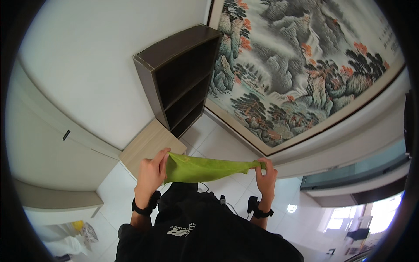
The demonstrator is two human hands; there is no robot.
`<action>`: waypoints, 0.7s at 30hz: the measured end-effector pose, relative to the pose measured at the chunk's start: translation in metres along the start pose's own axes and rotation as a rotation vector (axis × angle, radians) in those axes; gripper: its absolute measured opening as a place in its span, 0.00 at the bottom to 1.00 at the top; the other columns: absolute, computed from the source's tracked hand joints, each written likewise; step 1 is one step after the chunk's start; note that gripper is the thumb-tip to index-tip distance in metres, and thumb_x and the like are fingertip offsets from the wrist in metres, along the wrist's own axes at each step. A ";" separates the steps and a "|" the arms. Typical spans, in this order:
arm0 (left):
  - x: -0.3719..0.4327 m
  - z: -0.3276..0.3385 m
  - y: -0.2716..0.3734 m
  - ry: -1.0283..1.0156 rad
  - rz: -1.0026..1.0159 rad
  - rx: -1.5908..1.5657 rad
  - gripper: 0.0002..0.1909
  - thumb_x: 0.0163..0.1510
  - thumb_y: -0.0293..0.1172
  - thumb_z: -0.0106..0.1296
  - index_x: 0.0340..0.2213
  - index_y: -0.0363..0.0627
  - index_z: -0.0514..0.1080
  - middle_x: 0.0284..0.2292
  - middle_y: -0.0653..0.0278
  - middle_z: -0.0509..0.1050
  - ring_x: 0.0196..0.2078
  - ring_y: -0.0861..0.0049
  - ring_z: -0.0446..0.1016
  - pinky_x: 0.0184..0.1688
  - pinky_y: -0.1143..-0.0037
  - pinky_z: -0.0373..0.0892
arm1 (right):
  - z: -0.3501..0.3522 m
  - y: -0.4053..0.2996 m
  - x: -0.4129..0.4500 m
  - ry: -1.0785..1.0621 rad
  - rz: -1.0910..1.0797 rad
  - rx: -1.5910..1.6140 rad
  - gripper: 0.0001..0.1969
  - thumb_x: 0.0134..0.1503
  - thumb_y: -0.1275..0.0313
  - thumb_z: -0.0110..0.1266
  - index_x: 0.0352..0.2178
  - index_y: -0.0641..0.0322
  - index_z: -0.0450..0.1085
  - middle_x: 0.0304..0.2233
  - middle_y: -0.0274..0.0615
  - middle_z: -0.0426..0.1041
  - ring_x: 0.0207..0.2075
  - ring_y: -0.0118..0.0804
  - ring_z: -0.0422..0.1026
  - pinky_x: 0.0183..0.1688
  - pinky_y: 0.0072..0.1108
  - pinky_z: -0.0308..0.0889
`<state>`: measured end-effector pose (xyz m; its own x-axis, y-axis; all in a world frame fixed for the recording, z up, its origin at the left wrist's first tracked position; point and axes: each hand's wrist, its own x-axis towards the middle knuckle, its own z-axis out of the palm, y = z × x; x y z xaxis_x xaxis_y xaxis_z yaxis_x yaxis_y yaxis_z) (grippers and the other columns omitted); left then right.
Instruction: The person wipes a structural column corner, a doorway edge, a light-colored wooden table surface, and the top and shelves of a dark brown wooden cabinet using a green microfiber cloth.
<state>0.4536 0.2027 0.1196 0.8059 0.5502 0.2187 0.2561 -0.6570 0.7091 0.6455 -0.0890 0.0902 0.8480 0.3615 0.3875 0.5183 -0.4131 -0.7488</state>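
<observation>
A green cloth (203,168) is stretched sideways between my two hands, in front of my chest. My left hand (152,173) pinches its wide end near the upper corner, where the cloth hangs in a broad flap. At the narrow, bunched end, my right hand (265,175) grips it between thumb and fingers. Both wrists wear black straps with a small black device. Beyond the cloth stands a dark brown shelf unit (144,78) with bare shelves, and a light wood board or low top (147,144) lies at its foot.
A large framed landscape painting (278,72) leans or hangs at the upper right. A pale door or panel with a black handle (66,135) is at the left. White bags (68,245) and a yellow item (78,225) are at the lower left. White tiles (212,140) cover the floor.
</observation>
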 end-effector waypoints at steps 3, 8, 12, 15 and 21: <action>0.032 0.005 0.001 0.136 -0.049 -0.140 0.09 0.59 0.27 0.43 0.38 0.40 0.71 0.09 0.60 0.64 0.11 0.75 0.69 0.15 0.76 0.61 | 0.007 -0.003 0.020 -0.108 0.104 0.105 0.06 0.52 0.83 0.48 0.33 0.69 0.69 0.26 0.46 0.76 0.26 0.36 0.77 0.29 0.20 0.71; 0.096 0.023 -0.018 0.519 -0.115 -0.009 0.07 0.58 0.25 0.43 0.38 0.41 0.69 0.11 0.58 0.68 0.13 0.69 0.70 0.16 0.75 0.63 | 0.040 -0.024 0.075 -0.006 0.160 0.205 0.09 0.55 0.83 0.46 0.37 0.72 0.70 0.21 0.42 0.73 0.17 0.32 0.74 0.19 0.18 0.67; 0.144 0.014 -0.022 0.517 -0.166 -0.381 0.09 0.57 0.25 0.44 0.40 0.40 0.68 0.15 0.62 0.72 0.15 0.76 0.72 0.18 0.78 0.64 | 0.074 -0.021 0.128 0.082 0.077 0.314 0.09 0.59 0.79 0.43 0.40 0.72 0.67 0.25 0.42 0.72 0.19 0.30 0.72 0.23 0.17 0.66; 0.169 0.011 -0.040 0.717 0.124 -0.244 0.09 0.56 0.21 0.44 0.39 0.39 0.69 0.16 0.63 0.73 0.16 0.76 0.73 0.19 0.79 0.65 | 0.119 -0.016 0.174 0.207 -0.086 0.297 0.09 0.60 0.78 0.42 0.41 0.71 0.65 0.30 0.44 0.72 0.27 0.31 0.73 0.32 0.20 0.69; 0.210 -0.010 -0.070 0.771 0.284 0.050 0.21 0.40 0.12 0.48 0.40 0.33 0.68 0.30 0.52 0.72 0.27 0.60 0.70 0.29 0.72 0.67 | 0.217 -0.053 0.256 0.071 -0.177 0.423 0.15 0.60 0.75 0.45 0.49 0.68 0.60 0.42 0.49 0.69 0.43 0.35 0.71 0.46 0.22 0.65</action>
<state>0.5994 0.3697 0.1228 0.2553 0.5467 0.7975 0.1359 -0.8369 0.5302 0.8118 0.2064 0.1125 0.7639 0.3310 0.5540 0.5774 0.0328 -0.8158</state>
